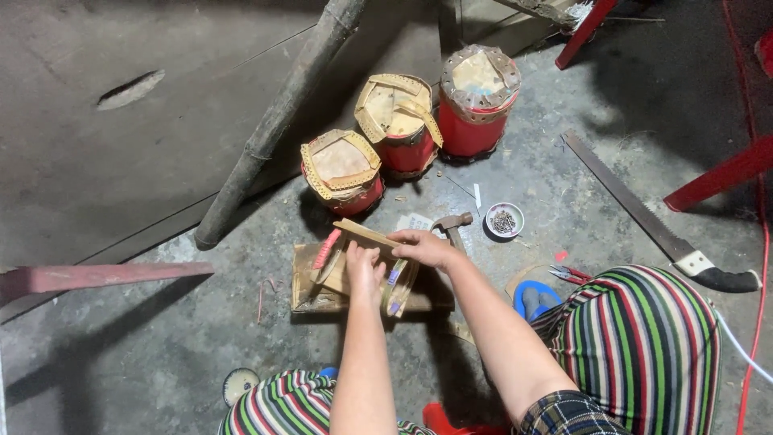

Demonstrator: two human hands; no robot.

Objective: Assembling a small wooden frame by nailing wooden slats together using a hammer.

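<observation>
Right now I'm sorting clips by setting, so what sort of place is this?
Probably an informal craft workshop on a bare concrete floor: three small red drums, a handsaw, a hammer and a bowl of nails surround the hands.

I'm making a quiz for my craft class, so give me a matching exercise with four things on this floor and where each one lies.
Things:
1. hand saw
2. small bowl of nails
3. hammer
4. three red drums

Places:
A. in a row beyond the hands
B. far right, black handle nearest the striped knee
C. just right of the hammer head
D. head beside the right hand

Pairs: 1-B, 2-C, 3-D, 4-A
</observation>
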